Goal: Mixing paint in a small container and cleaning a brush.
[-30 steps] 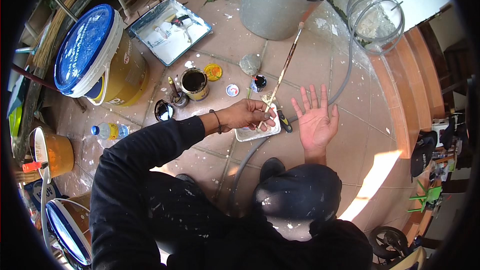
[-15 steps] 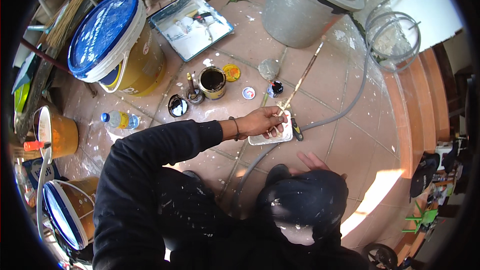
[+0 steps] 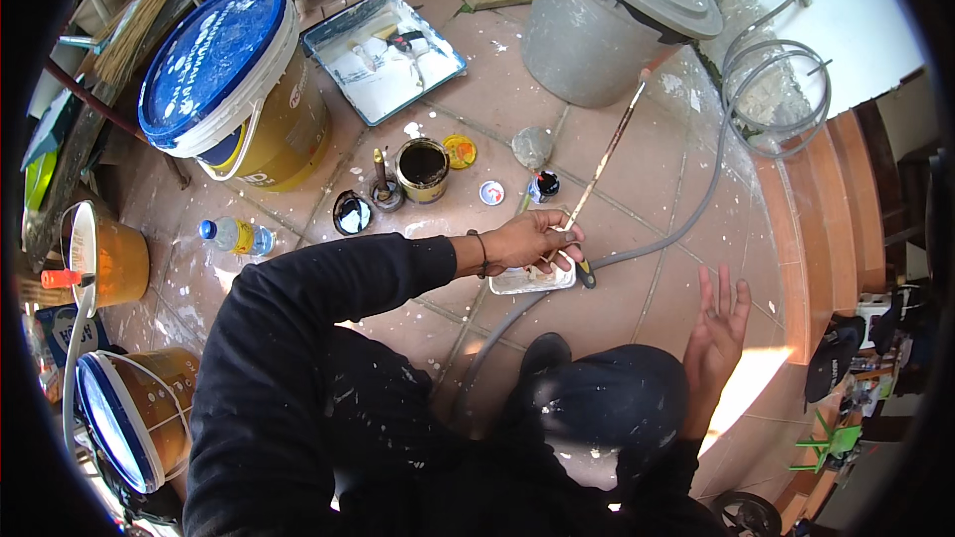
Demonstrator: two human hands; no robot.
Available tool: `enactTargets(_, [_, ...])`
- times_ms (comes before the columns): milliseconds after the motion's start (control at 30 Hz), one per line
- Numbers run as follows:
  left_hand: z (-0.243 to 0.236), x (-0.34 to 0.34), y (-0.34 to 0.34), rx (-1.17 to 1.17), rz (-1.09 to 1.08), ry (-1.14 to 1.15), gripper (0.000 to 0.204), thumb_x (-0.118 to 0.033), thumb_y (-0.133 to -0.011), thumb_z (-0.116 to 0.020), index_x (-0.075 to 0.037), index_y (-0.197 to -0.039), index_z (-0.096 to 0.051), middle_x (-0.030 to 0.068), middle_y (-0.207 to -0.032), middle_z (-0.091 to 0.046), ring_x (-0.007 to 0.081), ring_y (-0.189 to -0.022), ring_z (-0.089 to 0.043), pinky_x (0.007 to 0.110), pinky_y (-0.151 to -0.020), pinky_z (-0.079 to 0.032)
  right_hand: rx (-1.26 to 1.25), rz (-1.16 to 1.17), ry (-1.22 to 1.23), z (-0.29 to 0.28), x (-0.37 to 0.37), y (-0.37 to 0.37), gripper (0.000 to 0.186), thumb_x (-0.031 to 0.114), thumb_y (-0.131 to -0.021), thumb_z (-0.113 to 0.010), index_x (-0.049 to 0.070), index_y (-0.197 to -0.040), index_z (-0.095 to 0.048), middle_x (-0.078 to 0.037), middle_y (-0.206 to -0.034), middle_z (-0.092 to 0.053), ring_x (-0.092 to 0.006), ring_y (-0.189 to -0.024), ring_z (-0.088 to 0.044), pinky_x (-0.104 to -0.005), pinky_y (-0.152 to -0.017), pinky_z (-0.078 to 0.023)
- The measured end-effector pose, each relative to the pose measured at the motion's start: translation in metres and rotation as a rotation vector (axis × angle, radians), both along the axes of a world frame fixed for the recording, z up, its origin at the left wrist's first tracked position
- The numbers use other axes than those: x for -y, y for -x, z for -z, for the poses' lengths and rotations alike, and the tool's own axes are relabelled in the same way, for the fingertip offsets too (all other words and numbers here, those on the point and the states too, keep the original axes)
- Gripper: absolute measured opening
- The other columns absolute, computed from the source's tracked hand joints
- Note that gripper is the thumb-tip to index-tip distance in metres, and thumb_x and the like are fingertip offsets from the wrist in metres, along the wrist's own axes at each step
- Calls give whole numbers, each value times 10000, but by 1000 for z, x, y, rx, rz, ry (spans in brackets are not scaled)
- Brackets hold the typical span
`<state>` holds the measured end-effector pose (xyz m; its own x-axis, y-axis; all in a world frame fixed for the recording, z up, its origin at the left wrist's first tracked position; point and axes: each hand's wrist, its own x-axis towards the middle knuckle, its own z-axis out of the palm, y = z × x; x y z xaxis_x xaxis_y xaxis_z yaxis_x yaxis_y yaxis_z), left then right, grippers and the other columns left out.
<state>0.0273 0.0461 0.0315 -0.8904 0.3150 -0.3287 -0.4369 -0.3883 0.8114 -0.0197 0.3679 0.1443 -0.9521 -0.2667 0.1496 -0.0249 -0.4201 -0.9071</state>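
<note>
My left hand (image 3: 535, 241) reaches across the middle, its fingers pinched round a long thin paintbrush (image 3: 608, 151) that slants up to the right, tip away from me. Just under that hand sits a small white tray (image 3: 532, 279), partly covered by it. A tool with a black and yellow handle (image 3: 585, 268) lies beside the tray. My right hand (image 3: 716, 333) is raised past my knee, palm showing, fingers spread, holding nothing. Beyond the left hand stand a small pot of dark paint (image 3: 544, 186), its pale lid (image 3: 491, 193) and an open can of dark paint (image 3: 423, 171).
A blue-rimmed paint tray (image 3: 383, 104) with white paint lies farther off. Large lidded buckets (image 3: 284, 134) stand at left, near a plastic bottle (image 3: 236, 236). A grey bin (image 3: 587, 45) stands at the back. A grey hose (image 3: 686, 224) crosses the tiles toward orange steps (image 3: 796, 239).
My right hand has come up from behind my knee to the right, fingers spread. The left hand still grips the paintbrush, nearly in place; the view has shifted slightly.
</note>
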Motion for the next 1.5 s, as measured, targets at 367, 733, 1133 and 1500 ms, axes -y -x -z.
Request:
enactTargets(367, [-41, -26, -1, -71, -435, 49, 378, -348, -951, -723, -102, -954, -437, -2, -790, -506, 57, -648, -457, 251, -515, -367, 268, -347, 432, 4, 142, 40, 668, 247, -913, -526, 34, -1520, -346, -191, -1557, -314, -397, -1510, -224, -665, -1211, -205])
enactTargets(733, [-28, 15, 20, -254, -758, 18, 403, -154, -893, -792, -59, -964, -408, 131, -907, -658, 167, -760, -682, 296, -638, -575, 450, -551, 497, 19, 185, 8, 800, 611, -1016, -394, 83, -1588, -209, -179, -1617, -165, -393, -1518, -211, -669, -1173, -280])
enactTargets(1133, [-5, 34, 17, -89, -834, 103, 437, -488, -1065, -471, -51, -1059, -465, 97, -951, -595, 158, -667, -620, 293, -610, -513, 195, -512, -147, 38, 170, 17, 466, 135, -1077, -426, 38, -1529, -363, -218, -1529, -452, -345, -1416, -451, -467, -1138, -408])
enactTargets(1500, [2, 34, 11, -58, -754, 166, 355, -414, -1116, -348, -117, -1053, -532, 7, -811, -633, 66, -632, -546, 213, -535, -417, -485, 19, -1321, 166, 83, 45, 389, 82, -880, -660, 13, -1262, -630, -218, -1344, -581, -401, -1251, -563, -456, -970, -524])
